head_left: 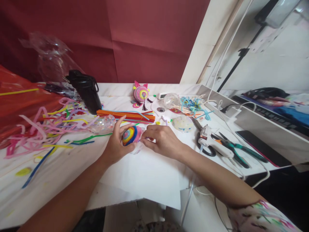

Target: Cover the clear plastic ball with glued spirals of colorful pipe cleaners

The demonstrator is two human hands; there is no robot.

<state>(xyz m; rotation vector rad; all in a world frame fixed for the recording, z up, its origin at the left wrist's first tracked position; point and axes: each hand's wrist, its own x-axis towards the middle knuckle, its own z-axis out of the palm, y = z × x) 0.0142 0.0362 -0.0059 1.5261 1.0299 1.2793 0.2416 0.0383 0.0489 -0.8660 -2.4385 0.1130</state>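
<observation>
A ball wound from coloured pipe cleaners, striped in yellow, blue, red and pink, sat just above the white tabletop near its middle. The left hand cupped it from the left, fingers curled round it and thumb raised above. The right hand met it from the right, fingertips pinched closed at its pink side; whether they gripped a strand could not be told. Just behind lay a bundle of orange pipe cleaners. A black bottle stood farther left among loose pipe cleaners. A finished pink figure stood at the back. A glue gun and scissors lay to the right.
</observation>
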